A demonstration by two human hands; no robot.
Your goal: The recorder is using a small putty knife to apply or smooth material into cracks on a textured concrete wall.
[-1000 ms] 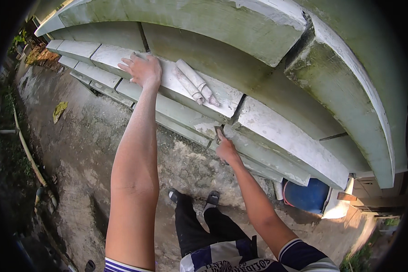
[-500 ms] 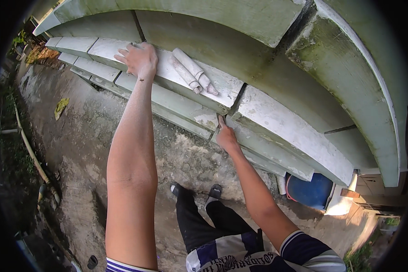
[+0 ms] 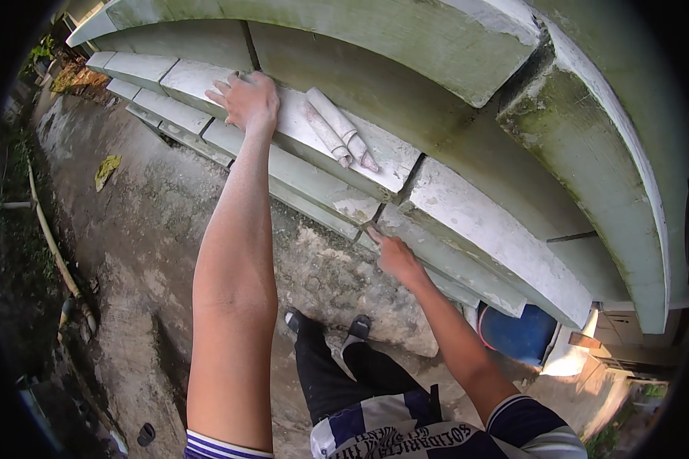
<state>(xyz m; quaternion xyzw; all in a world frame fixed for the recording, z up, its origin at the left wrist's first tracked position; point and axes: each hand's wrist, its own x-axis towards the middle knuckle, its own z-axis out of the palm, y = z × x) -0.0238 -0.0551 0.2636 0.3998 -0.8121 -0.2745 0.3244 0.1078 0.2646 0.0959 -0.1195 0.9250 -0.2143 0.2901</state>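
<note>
My left hand (image 3: pixel 251 101) lies spread and flat on the white-dusted top of the upper ledge (image 3: pixel 302 113), near a joint in the greenish panel behind it. Just right of it, two rolled, dusty pale sheets (image 3: pixel 337 128) rest on the same ledge; their material is unclear. Lower and to the right, my right hand (image 3: pixel 396 256) is at the edge of the lower ledge (image 3: pixel 444 245), beside the dark gap between two blocks. Its index finger reaches to that gap and the other fingers curl in; whatever they grip, if anything, is hidden.
Pale green curved concrete ledges rise in steps, with a thick arched slab (image 3: pixel 589 145) overhanging at the right. A blue tub (image 3: pixel 517 334) stands under the right end. Stained concrete floor (image 3: pixel 142 252) lies below, with a yellow leaf (image 3: pixel 107 173), a pipe (image 3: pixel 53 252) and a loose sandal (image 3: pixel 146 434).
My right hand has drawn down and slightly toward me along the gap between the blocks. The view has shifted a little; my left hand keeps its place on the ledge.
</note>
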